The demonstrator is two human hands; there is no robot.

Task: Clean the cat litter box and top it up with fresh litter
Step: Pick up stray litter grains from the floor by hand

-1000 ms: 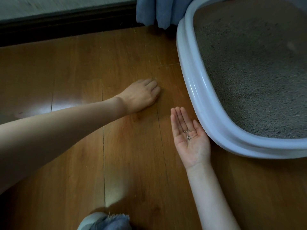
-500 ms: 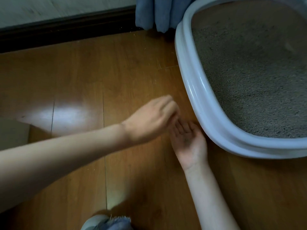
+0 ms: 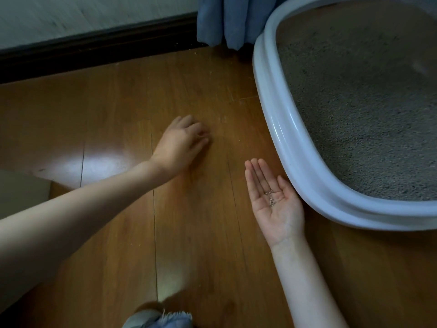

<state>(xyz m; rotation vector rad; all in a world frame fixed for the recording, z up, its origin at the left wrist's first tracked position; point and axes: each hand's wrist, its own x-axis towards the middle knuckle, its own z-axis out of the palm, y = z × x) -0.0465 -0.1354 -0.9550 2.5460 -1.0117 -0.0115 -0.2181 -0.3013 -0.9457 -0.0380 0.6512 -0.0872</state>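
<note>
Stray litter gathered by hand beside a filled litter box [image 3: 279, 129] on a wooden floor [image 3: 113, 129].

Head view: the pale box, holding grey litter [image 3: 369, 114], fills the upper right of the frame. At centre right, just beside its rim, the right hand [image 3: 275, 202] lies palm-up with straight fingers, a few litter grains [image 3: 272, 200] cupped in it. Left of centre, the left hand [image 3: 182, 144] rests knuckles-up on the boards, fingers curled under; whether it pinches anything cannot be told. A blue curtain [image 3: 224, 20] hangs at top centre above a dark skirting board [image 3: 94, 50]; frayed blue fabric [image 3: 175, 319] shows at the bottom edge.
</note>
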